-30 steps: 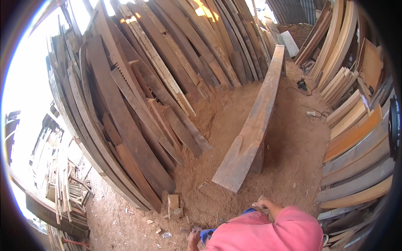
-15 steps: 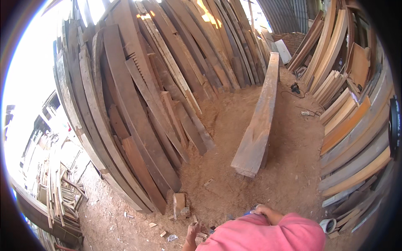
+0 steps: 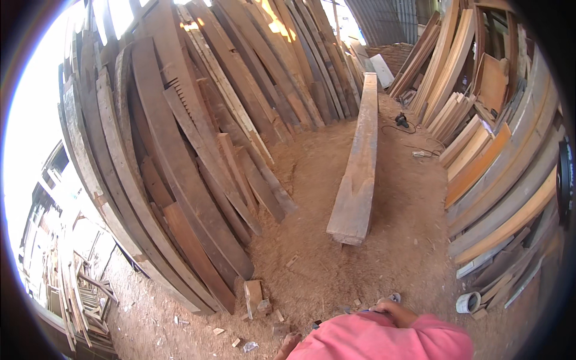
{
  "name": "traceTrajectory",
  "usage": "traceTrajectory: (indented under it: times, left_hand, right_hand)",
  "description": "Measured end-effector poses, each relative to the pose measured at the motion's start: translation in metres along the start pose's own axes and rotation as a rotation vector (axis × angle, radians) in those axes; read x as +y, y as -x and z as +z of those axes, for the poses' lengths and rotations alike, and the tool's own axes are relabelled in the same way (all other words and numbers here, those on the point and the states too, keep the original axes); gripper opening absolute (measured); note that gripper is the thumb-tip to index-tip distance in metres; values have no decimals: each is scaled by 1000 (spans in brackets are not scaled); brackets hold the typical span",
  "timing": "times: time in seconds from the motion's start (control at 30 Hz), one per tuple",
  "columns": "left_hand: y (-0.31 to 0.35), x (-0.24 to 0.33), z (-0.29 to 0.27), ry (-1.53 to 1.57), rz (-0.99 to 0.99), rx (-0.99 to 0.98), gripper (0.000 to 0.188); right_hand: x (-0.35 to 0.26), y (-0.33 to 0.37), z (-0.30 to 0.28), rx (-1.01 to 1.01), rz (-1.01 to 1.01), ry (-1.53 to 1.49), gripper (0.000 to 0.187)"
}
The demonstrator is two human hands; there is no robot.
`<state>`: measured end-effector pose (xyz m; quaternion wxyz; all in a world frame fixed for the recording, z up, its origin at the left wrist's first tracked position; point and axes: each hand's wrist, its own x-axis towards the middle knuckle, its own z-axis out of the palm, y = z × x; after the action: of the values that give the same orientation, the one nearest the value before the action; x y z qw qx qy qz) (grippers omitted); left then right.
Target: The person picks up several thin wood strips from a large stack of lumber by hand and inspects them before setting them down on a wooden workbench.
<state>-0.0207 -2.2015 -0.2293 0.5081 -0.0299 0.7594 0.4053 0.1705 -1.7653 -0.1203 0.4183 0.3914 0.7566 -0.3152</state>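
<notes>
My left hand [image 3: 290, 343] hangs low at my left side, partly hidden by my pink shirt [image 3: 378, 339]. Its fingers do not show clearly. Beside it is a small brown block [image 3: 280, 329]; I cannot tell whether the two touch. My right hand [image 3: 389, 306] is bent in front of my body with the fingers curled. A small greyish thing [image 3: 395, 297] shows at its edge, too small to name. Ahead lies a long, thick wooden beam [image 3: 357, 180], raised off the floor, its near end facing me. Neither hand touches it.
Tall planks [image 3: 180, 150] lean in a row on the left. More boards [image 3: 486, 174] are stacked at the right, near a white round container [image 3: 468, 302]. A dark power tool [image 3: 402, 120] with a cord sits beyond the beam. Offcuts [image 3: 254, 298] litter the sawdust-covered floor.
The view has swung slightly to the right, so the beam and planks sit further left. My left hand has dropped lower, and the right hand remains bent before my body.
</notes>
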Motion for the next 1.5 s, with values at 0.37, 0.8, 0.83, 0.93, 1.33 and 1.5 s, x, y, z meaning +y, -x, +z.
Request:
traceTrajectory:
  times: [0.37,0.8,0.83,0.93,1.33,1.5]
  left_hand:
    - [-69,178,68,-446,142,13,43]
    - [-133,321,278,-1028,268,-84,48]
    - [-150,330,290,-849,197,-120,46]
    - [-185,397,372,-910,429,-300,45]
    - [-332,608,426,-399,235,-525,46]
    - [-328,801,488,-698,755,-216,46]
  right_hand:
    - [91,-29,-23,129,-72,-403,65]
    - [314,-78,-129,107,70,-669,49]
    - [317,-63,-149,199,-6,-666,58]
    - [436,-168,-139,384,74,-1125,33]
    - [329,-153,-428,346,-68,-1144,55]
    - [387,-171,-460,313,91,-1068,52]
